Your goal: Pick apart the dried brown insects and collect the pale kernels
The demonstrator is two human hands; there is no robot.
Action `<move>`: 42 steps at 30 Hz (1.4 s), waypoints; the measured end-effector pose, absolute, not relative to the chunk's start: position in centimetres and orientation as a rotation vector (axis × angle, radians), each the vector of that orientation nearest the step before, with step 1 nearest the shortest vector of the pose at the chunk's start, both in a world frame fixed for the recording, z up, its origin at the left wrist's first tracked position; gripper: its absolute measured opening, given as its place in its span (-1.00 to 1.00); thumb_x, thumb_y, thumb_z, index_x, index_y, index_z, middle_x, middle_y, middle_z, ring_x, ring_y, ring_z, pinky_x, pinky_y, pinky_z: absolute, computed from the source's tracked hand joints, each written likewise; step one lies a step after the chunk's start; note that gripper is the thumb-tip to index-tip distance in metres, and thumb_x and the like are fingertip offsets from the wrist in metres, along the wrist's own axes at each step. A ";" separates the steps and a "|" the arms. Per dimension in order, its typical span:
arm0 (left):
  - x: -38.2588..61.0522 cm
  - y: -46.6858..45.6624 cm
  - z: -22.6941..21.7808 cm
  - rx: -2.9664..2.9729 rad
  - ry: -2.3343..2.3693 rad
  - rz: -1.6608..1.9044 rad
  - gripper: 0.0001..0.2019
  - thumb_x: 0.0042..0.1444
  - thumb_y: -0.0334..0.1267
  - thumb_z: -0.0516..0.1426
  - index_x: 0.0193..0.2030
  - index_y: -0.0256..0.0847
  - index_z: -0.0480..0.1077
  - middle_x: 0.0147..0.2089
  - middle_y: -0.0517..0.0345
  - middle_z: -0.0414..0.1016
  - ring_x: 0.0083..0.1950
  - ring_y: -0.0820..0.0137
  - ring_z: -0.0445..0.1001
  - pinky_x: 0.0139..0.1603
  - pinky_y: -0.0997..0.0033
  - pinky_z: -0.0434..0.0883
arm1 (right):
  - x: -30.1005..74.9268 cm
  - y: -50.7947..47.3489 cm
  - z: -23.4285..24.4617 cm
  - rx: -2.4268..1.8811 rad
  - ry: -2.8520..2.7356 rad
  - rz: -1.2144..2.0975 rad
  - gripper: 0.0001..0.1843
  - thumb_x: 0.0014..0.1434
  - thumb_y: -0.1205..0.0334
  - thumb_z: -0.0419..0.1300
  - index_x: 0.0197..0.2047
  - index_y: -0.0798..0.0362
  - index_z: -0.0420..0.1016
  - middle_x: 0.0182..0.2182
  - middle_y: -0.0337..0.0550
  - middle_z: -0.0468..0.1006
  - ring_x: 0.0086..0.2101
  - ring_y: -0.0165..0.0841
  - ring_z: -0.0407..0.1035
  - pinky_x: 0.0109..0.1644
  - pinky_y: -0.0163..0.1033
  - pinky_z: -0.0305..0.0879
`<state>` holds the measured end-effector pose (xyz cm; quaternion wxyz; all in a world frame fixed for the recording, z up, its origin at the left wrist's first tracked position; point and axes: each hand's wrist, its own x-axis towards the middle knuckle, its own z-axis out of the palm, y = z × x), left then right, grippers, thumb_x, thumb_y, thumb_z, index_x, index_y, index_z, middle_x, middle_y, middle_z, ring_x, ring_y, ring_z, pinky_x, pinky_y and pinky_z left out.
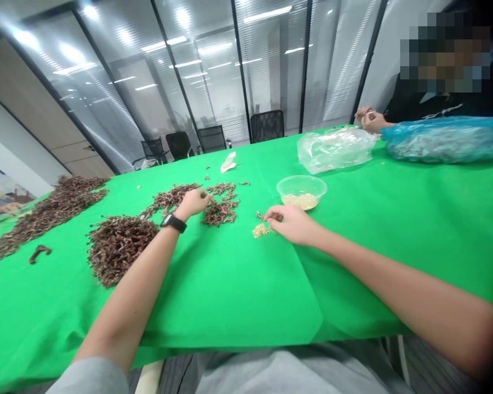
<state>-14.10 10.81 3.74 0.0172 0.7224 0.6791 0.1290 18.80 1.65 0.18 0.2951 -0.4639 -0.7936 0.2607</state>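
Note:
My left hand (193, 203), with a black watch on its wrist, reaches into a small heap of dark brown plastic pieces (222, 210); its fingers are curled in a pinch at the heap's edge. My right hand (291, 221) rests on the green table cloth (238, 284), fingers pinched together beside a little pile of tiny tan bits (261, 231). What either hand grips is too small to make out. Just beyond the right hand stands a clear plastic bowl (302, 189) holding more tan bits.
Larger heaps of brown pieces (117, 246) lie to the left and far left (45, 213). A clear plastic bag (334, 149) and a blue bag (447, 139) lie at the far right, where another person's hands (370, 117) work. Office chairs stand behind the table.

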 end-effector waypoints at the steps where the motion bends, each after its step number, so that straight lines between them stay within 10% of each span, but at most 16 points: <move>1: -13.9 11.0 3.3 2.243 2.124 0.437 -0.54 0.24 0.03 0.07 -0.02 -0.32 0.56 0.05 -0.17 0.62 0.11 0.06 0.55 0.19 0.24 0.40 | 18.8 1.6 0.2 -1.233 -2.114 0.695 -0.77 0.20 0.27 0.11 -0.23 0.09 0.61 -0.38 -0.14 0.60 -0.34 -0.31 0.40 -0.27 -0.26 0.21; 5: -13.9 11.5 1.8 2.211 2.052 0.419 -0.56 0.24 -0.06 0.07 0.13 -0.25 0.51 0.21 -0.10 0.55 0.25 0.11 0.47 0.29 0.25 0.33 | 18.7 1.5 0.3 -1.236 -2.108 0.711 -0.78 0.18 0.33 0.11 -0.22 0.10 0.60 -0.38 -0.15 0.60 -0.34 -0.32 0.40 -0.25 -0.26 0.22; 19: -14.5 10.8 3.5 2.147 1.760 0.618 -0.54 0.18 0.03 0.10 -0.03 -0.30 0.58 -0.17 0.00 0.65 -0.26 0.33 0.54 -0.19 0.37 0.45 | 18.7 1.6 0.1 -1.225 -2.108 0.716 -0.78 0.16 0.35 0.11 -0.23 0.10 0.60 -0.42 -0.18 0.58 -0.39 -0.36 0.37 -0.29 -0.29 0.19; 32: -9.1 15.8 1.7 2.412 1.825 0.384 -0.46 0.12 -0.11 0.22 0.23 -0.25 0.48 0.34 -0.12 0.43 0.37 0.09 0.35 0.42 0.22 0.21 | 18.5 2.0 -0.4 -1.182 -2.087 0.722 -0.80 0.16 0.37 0.13 -0.27 0.10 0.60 -0.47 -0.20 0.57 -0.45 -0.39 0.36 -0.35 -0.31 0.16; 42: -9.0 17.2 3.4 2.394 1.815 0.059 -0.73 -0.01 -0.11 0.22 -0.28 -0.25 0.60 -0.23 0.03 0.66 -0.18 0.24 0.57 -0.11 0.41 0.45 | 18.3 1.8 -0.5 -1.125 -2.106 0.680 -0.80 0.16 0.42 0.14 -0.28 0.11 0.62 -0.50 -0.24 0.55 -0.48 -0.45 0.32 -0.35 -0.33 0.13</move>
